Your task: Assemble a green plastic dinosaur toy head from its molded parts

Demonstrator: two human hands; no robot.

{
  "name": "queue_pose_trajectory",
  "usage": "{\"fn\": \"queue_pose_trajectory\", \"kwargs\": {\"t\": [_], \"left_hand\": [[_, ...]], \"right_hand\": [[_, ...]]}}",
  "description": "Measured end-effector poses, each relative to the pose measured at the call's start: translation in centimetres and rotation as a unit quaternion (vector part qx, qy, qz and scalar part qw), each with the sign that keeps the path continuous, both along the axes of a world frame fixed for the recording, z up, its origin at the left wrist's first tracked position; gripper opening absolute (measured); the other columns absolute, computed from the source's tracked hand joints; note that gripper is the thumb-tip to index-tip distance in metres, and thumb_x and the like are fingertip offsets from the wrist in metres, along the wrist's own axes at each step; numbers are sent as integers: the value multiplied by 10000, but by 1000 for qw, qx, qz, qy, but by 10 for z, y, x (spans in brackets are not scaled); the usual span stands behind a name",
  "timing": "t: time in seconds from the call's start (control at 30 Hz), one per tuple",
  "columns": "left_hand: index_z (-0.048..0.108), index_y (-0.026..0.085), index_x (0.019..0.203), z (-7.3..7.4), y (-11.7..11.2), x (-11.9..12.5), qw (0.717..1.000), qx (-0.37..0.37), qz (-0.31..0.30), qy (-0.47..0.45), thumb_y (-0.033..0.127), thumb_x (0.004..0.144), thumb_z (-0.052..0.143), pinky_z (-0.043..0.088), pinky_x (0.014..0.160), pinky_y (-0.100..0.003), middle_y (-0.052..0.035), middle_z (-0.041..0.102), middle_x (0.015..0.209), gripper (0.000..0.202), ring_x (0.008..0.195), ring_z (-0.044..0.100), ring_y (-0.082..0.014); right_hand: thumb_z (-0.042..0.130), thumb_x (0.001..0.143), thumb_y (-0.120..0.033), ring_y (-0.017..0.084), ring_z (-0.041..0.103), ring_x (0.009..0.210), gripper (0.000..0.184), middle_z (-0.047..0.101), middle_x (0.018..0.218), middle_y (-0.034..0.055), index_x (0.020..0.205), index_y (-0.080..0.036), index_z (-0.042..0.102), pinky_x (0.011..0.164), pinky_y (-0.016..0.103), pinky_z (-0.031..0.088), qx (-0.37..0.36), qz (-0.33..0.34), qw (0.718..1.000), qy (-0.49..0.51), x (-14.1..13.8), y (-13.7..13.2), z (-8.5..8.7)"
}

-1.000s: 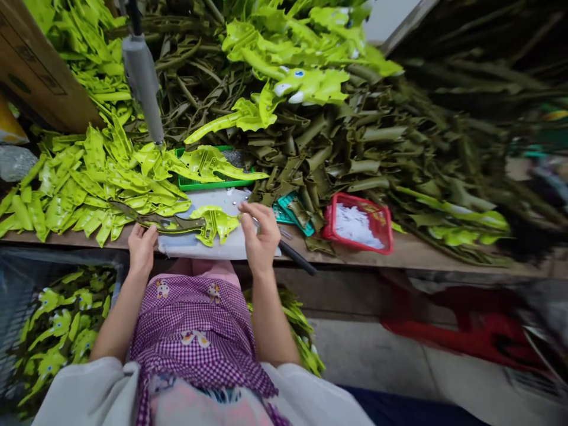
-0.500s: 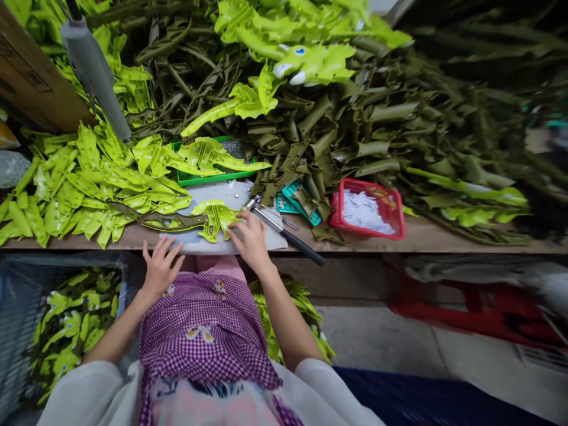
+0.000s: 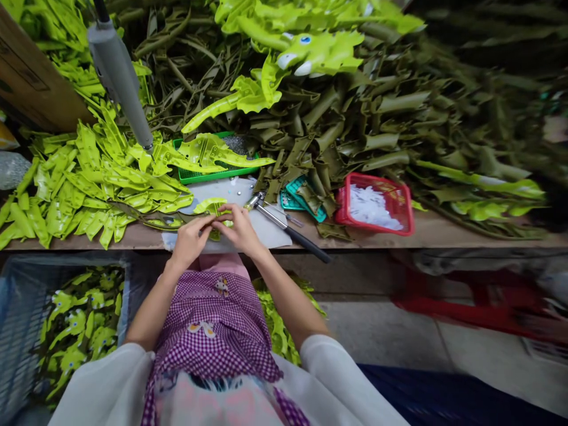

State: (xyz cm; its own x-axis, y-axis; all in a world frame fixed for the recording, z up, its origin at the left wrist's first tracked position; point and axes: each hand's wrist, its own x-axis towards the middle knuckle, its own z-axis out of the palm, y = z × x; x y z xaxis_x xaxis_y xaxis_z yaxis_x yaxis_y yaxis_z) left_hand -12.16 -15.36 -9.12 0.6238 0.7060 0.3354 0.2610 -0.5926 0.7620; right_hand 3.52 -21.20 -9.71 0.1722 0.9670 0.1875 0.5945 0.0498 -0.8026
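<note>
Head view shows the left hand and the right hand meeting in the lower middle of the frame, at the edge of the bench. Both grasp with the fingertips a lime-green plastic piece, which lies just above the fingers. A dark olive piece lies to its left and a black-handled tool to its right.

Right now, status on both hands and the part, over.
Left hand, right hand both pinching lime-green part. Olive part abuts its left. Black-handled tool lies right, untouched.
</note>
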Motion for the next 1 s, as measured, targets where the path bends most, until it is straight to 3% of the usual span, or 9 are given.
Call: {"fn": "queue_pose_trajectory", "kwargs": {"t": [0.17, 0.37, 0.53, 0.7, 0.83, 1.0], "left_hand": [[693, 197, 1027, -9, -12, -5, 996, 33, 60, -56, 210, 886, 570, 542, 779, -280, -44, 708, 903, 188, 819, 664, -133], [672, 185, 894, -16, -7, -9, 993, 93, 65, -37, 267, 874, 597, 530, 737, -273, -32, 698, 837, 113, 796, 654, -138], [657, 182, 830, -23, -4, -15, 991, 121, 59, -12, 333, 855, 620, 510, 692, -269, -23, 675, 755, 157, 720, 635, -138], [650, 204, 1110, -21, -3, -11, 986, 155, 56, 11, 331, 863, 611, 486, 770, -311, -73, 686, 1014, 280, 927, 644, -169], [703, 249, 972, -17, -3, -12, 982, 176, 34, 53, 303, 882, 593, 409, 793, -350, -20, 721, 936, 152, 865, 652, -158], [721, 264, 875, -20, -9, -11, 980, 156, 102, 71, 352, 860, 618, 325, 829, -392, -1, 729, 871, 136, 834, 637, -164]], "right_hand": [[493, 915, -382, 228, 629, 1064, 233, 703, 1072, 42, 1097, -243, 528, 1023, 495, 284, -22, -22, 1000, -4, -7, -11, 6], [409, 952, -334, 290, 315, 1389, 274, 500, 1409, 33, 1084, -288, 644, 1050, 569, 205, -44, 31, 989, -134, -8, -17, 12], [442, 936, -368, 293, 285, 1398, 265, 537, 1343, 46, 940, -253, 680, 1054, 560, 226, -63, 48, 989, -121, -3, -15, 9], [477, 920, -373, 290, 309, 1387, 242, 545, 1302, 57, 918, -245, 682, 1054, 536, 256, -49, 46, 993, -101, 5, -16, 5], [488, 917, -366, 290, 318, 1382, 225, 552, 1282, 58, 917, -253, 682, 1049, 543, 249, -32, 56, 991, -114, 6, -16, 4], [506, 908, -378, 279, 352, 1356, 217, 565, 1251, 51, 891, -256, 684, 1040, 537, 258, -15, 27, 994, -101, 3, -15, 0]]}}
